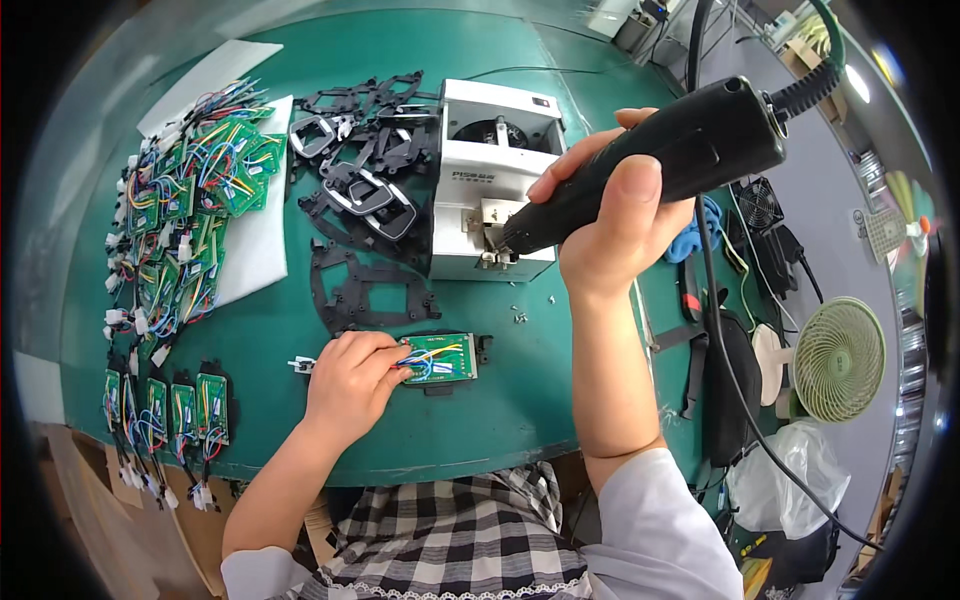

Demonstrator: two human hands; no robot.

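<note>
Circuit board [450, 362] near the desk's [490, 425] front edge, my left fingers [372, 350] holding its wired end.
At the white feeder [490, 182], my right fingers [632, 195] grip a black driver [700, 145], collecting a screw, I judge; next calls for a straight, steady approach. Loose screws [520, 318] lie between feeder and board.

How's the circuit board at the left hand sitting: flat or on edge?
Flat: the circuit board shows its broad green face upward, with colored wires across it and the left hand touching them.
</note>
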